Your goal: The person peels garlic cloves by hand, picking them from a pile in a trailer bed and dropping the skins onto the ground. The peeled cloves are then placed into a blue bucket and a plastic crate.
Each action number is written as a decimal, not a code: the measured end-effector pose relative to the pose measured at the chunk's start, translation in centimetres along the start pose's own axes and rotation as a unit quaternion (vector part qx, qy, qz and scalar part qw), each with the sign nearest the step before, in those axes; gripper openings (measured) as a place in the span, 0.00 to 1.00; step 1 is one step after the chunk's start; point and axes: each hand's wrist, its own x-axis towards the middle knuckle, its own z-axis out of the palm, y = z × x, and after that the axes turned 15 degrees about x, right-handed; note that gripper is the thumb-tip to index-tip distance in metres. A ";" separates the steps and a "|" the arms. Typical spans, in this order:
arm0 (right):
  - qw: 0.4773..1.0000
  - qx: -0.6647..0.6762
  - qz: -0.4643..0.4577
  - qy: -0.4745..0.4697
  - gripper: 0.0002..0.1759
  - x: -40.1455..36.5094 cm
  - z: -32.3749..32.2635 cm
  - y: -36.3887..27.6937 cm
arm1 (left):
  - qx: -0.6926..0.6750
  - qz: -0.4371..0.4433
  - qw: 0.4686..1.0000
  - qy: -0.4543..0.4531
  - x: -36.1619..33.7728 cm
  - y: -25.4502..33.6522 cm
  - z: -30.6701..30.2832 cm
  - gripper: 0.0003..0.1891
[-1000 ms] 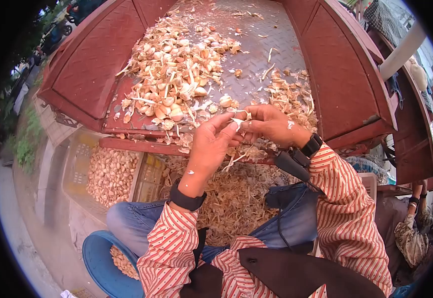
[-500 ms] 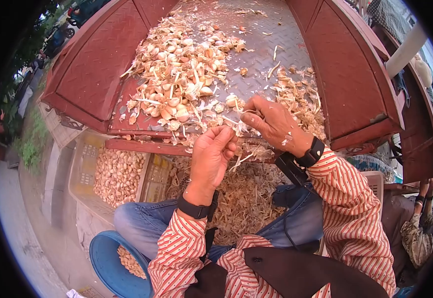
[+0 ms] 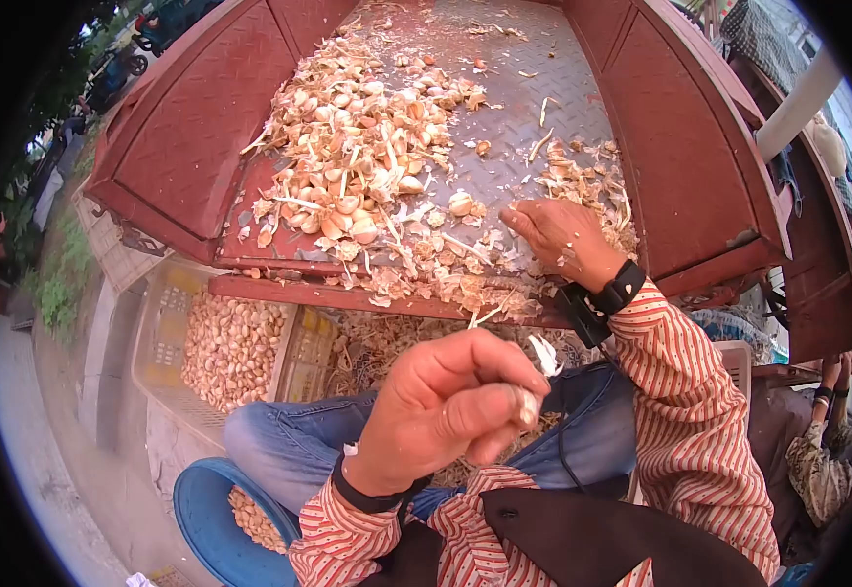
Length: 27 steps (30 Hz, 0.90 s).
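Observation:
My left hand (image 3: pixel 460 401) is raised close to the camera above my lap. Its thumb and fingers pinch a garlic clove (image 3: pixel 527 406), partly hidden by the fingertips. A scrap of white skin (image 3: pixel 544 354) shows just beyond those fingers. My right hand (image 3: pixel 563 240) is low over the near edge of the cart bed, beside dry garlic peels (image 3: pixel 587 186). Its back faces me and most of its fingers are hidden underneath. A lone garlic piece (image 3: pixel 461 203) lies to its left, near a pale stalk (image 3: pixel 468 249).
A heap of garlic (image 3: pixel 348 147) covers the left of the red-sided cart bed (image 3: pixel 504 122). Below stand a crate of garlic (image 3: pixel 235 347) and a blue bucket (image 3: pixel 196 509) with cloves inside. Peels fill the space between my knees. Another person's arm (image 3: pixel 827 411) shows far right.
My hands have come apart. The left has moved down towards me with the clove, while the right has shifted slightly right and stays at the bed edge.

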 end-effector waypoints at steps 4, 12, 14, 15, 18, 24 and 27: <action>0.982 -0.110 -0.135 0.079 0.12 1.6 1.8 0.2 | 0.010 0.225 0.965 -0.134 -1.6 2.2 6.1 0.10; 0.982 -0.069 -0.161 -0.076 0.06 6.8 4.6 -0.1 | -0.070 0.284 0.949 -0.118 -4.2 1.1 7.2 0.09; 0.982 -0.075 -0.156 -0.076 0.07 6.1 4.4 -0.3 | -0.098 0.296 0.944 -0.105 -4.1 0.9 7.6 0.09; 0.984 -0.058 -0.152 -0.068 0.07 5.6 4.3 -0.3 | -0.114 0.297 0.943 -0.103 -4.1 0.9 7.7 0.09; 0.990 -0.013 -0.126 -0.056 0.08 4.1 3.7 -0.4 | -0.132 0.303 0.936 -0.119 -3.7 1.1 7.6 0.09; 0.993 0.002 -0.115 -0.030 0.11 3.0 4.5 0.2 | 0.141 0.215 0.964 -0.073 -6.0 4.7 3.6 0.08; 0.993 0.057 -0.100 0.002 0.11 2.4 4.0 0.7 | 0.460 0.213 0.775 0.377 -8.8 7.8 -1.9 0.11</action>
